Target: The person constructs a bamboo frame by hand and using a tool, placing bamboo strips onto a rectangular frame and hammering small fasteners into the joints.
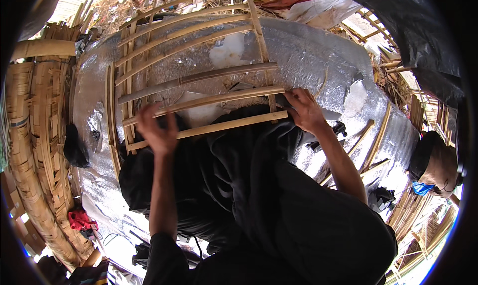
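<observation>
A ladder-like bamboo frame [186, 80] of several long slats, joined by crosspieces at both ends, lies across my lap and the silvery sheet. At its near left corner my left hand [158, 130], slightly blurred, is over the second-nearest slat [209, 105] with its fingers apart. My right hand [304, 110] is closed at the right end of that same slat, thumb and fingers bent round it. Beside my right wrist a flat grey piece [330, 114] sticks out; whether it is held is hidden. Black cloth [239, 155] covers my legs beneath the frame.
Silvery sheeting [318, 51] spreads under the frame. Rolled woven bamboo [25, 115] stands at the left. Loose bamboo strips [378, 135] lie at the right, near another person's dark-capped head [433, 158]. A red cloth [80, 219] lies at lower left; black plastic [423, 36] hangs at upper right.
</observation>
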